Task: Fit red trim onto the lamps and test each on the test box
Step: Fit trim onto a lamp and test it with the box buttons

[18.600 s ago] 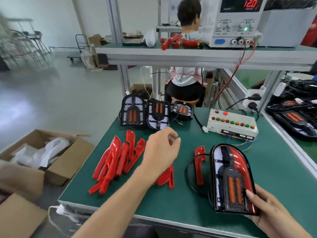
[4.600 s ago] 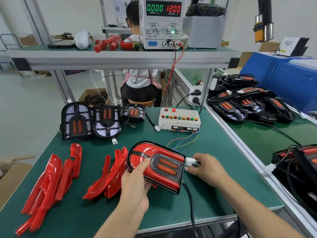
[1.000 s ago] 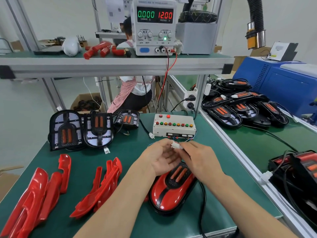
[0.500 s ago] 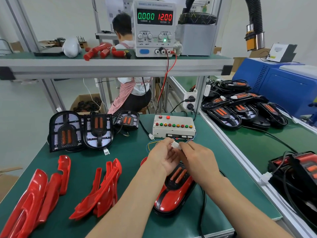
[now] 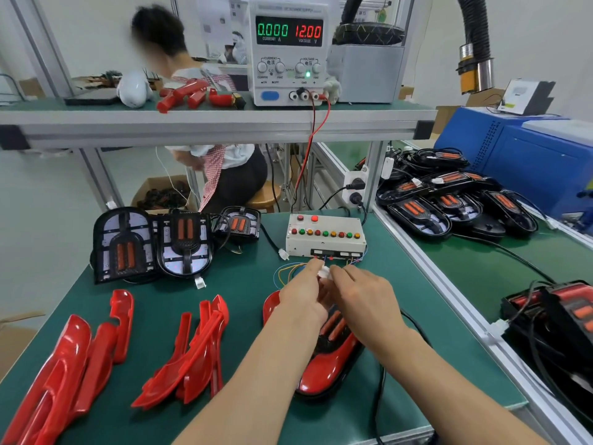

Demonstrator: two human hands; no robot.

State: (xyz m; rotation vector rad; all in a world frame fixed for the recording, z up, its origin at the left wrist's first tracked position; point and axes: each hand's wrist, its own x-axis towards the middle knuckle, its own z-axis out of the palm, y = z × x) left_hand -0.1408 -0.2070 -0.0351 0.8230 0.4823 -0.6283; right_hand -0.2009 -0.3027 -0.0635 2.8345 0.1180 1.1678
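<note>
A lamp with red trim fitted (image 5: 324, 364) lies on the green mat in front of me, partly under my forearms. My left hand (image 5: 305, 297) and my right hand (image 5: 362, 300) meet above it, both pinching a white connector (image 5: 324, 273) just in front of the test box (image 5: 324, 236). Thin coloured wires (image 5: 285, 271) run from the box to the connector. Two piles of loose red trim pieces (image 5: 192, 354) (image 5: 64, 367) lie to the left. Three untrimmed lamps (image 5: 154, 242) lean at the back left.
A power supply (image 5: 288, 53) on the upper shelf reads 0.000 A and 12.00 V, with red and black leads dropping to the bench. Several more lamps (image 5: 449, 197) sit on the bench to the right. A person sits behind the shelf frame.
My two hands have stayed together on the white connector and shifted slightly toward the test box. The trimmed lamp lies in the same spot.
</note>
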